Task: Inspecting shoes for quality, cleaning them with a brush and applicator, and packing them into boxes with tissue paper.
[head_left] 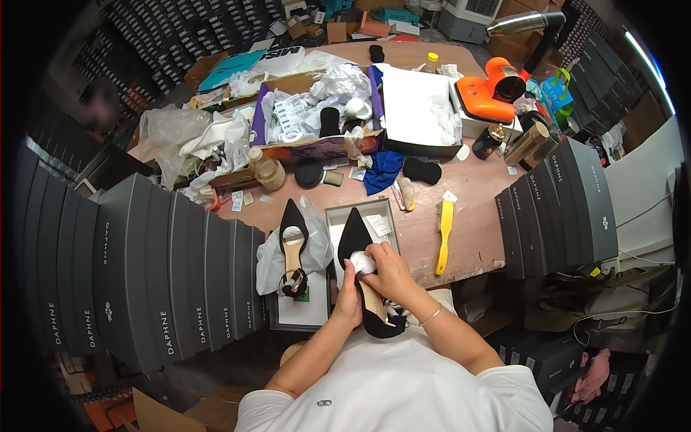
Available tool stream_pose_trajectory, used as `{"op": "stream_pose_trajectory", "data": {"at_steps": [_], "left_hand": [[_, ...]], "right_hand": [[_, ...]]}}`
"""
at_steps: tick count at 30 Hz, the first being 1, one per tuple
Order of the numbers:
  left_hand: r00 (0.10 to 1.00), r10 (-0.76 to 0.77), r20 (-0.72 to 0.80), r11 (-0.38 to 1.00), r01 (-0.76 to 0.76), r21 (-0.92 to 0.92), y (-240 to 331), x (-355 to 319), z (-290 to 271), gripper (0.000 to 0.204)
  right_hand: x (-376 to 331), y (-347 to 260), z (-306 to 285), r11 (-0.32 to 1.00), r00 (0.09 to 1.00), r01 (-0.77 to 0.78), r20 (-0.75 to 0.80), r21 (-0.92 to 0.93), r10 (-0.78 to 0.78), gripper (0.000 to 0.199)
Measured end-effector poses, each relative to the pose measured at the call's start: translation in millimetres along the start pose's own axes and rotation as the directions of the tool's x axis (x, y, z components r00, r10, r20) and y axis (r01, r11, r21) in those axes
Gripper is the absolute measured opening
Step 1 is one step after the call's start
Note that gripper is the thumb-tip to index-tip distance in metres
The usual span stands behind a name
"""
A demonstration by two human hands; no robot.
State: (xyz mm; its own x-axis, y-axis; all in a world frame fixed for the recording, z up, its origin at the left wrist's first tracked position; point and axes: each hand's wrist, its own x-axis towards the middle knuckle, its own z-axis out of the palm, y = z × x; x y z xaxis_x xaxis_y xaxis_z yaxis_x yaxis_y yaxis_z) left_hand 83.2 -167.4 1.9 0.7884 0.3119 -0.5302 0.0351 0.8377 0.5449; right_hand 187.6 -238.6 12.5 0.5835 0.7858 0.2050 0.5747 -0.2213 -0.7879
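Note:
A black pointed-toe shoe (354, 229) is held in front of me, toe pointing away, its beige insole showing. My left hand (350, 297) grips it along its left side. With closed fingers, my right hand (391, 272) presses a wad of white paper (363, 262) at the shoe's opening. To the left, a matching black shoe (291, 237) with a bow at its heel lies on white tissue paper (270, 253). That tissue rests over an open grey shoebox (296, 317). Behind the held shoe is another box part (391, 213) with a small white card (377, 225) inside.
Stacks of dark grey shoeboxes flank me at left (137, 266) and right (558, 209). A yellow-handled brush (445, 237) lies right of my hands. Farther back are a purple box (258, 122) of crumpled paper, a jar (269, 173), a blue cloth (384, 173) and an orange device (484, 99).

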Motion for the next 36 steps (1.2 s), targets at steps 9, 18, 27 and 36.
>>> {"op": "stream_pose_trajectory", "data": {"at_steps": [9, 18, 27, 36], "left_hand": [[0.993, -0.116, 0.018, 0.989, 0.117, -0.088, -13.1, -3.5, -4.4, 0.082], [0.969, -0.248, -0.026, 0.967, 0.249, 0.048, -19.4, 1.6, -10.0, 0.074], [0.964, -0.239, 0.115, 0.971, 0.234, 0.054, -36.5, 2.4, 2.2, 0.068], [0.964, -0.255, -0.075, 0.954, 0.264, 0.145, -17.5, 20.6, 5.2, 0.047]], "right_hand": [[-10.9, 20.2, -12.4, 0.987, 0.987, 0.160, 0.037, -0.012, -0.159, 0.028], [10.9, 43.5, -3.4, 0.926, 0.944, 0.323, 0.001, -0.193, -0.329, 0.037], [12.6, 59.8, -25.2, 0.872, 0.947, -0.214, 0.313, 0.440, 0.075, 0.099], [-67.0, 229.7, -55.5, 0.724, 0.722, -0.684, -0.227, -0.091, 0.653, 0.088]]}}
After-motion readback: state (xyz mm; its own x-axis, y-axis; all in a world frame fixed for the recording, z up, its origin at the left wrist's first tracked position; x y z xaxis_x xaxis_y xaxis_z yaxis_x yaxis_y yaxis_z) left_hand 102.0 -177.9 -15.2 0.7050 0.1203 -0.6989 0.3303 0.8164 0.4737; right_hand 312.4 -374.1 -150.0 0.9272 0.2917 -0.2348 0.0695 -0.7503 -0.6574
